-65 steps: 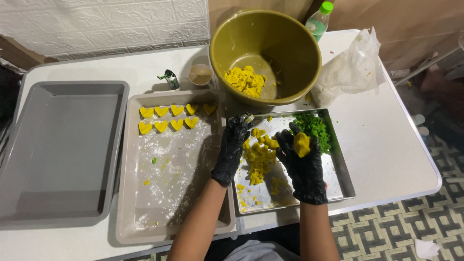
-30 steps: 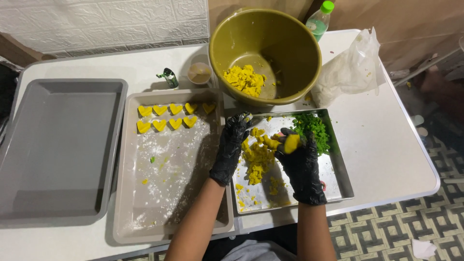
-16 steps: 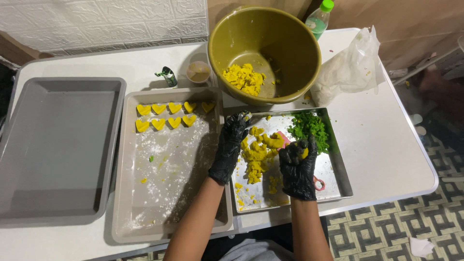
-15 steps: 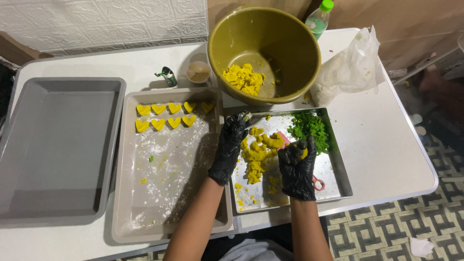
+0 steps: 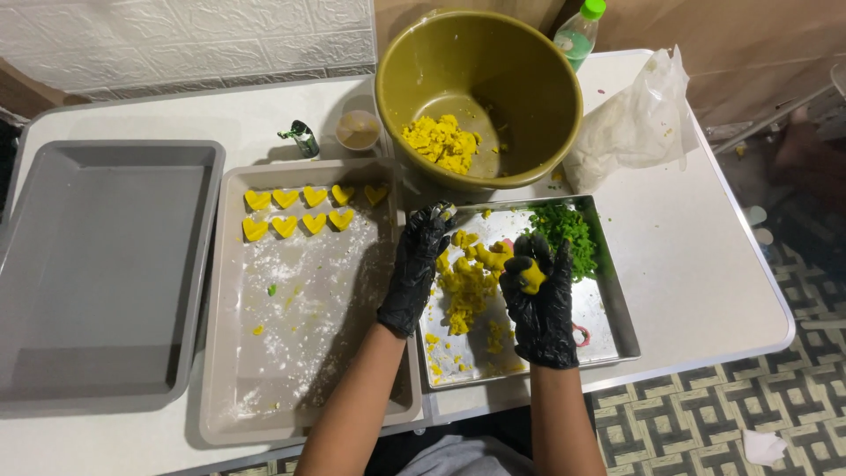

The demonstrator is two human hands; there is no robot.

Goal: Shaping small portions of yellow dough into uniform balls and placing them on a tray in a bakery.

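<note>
Your white rectangular desk (image 5: pixel 705 264) carries everything in view. At its left end sits a large empty grey plastic tray (image 5: pixel 106 273). Just beside it lies a floured beige rectangular baking tray (image 5: pixel 308 353), with nine yellow heart-shaped dough pieces (image 5: pixel 304 210) set in two rows along its far edge. At the far side of the desk stands a large olive-green round bowl (image 5: pixel 480 92) holding a heap of yellow crumbly dough (image 5: pixel 441 143). A crumpled clear plastic bag (image 5: pixel 630 123) lies to the right of the bowl, and a green-capped plastic bottle (image 5: pixel 579 33) stands behind it. In front of the bowl sits a shiny rectangular metal tray (image 5: pixel 608 317), bearing loose yellow dough crumbs (image 5: pixel 467 286) across its middle and a pile of chopped green herbs (image 5: pixel 568 231) in its far right corner. Your left hand (image 5: pixel 414 273), in a black glove, rests on the left edge of the metal tray, fingers loosely curled and gripping nothing I can see. Your right hand (image 5: pixel 539 300), also black-gloved, is over the metal tray, closed around a small yellow dough lump (image 5: pixel 532 277). A small round tan cup (image 5: pixel 358 130) and a small dark green object (image 5: pixel 304 139) stand left of the bowl.
</note>
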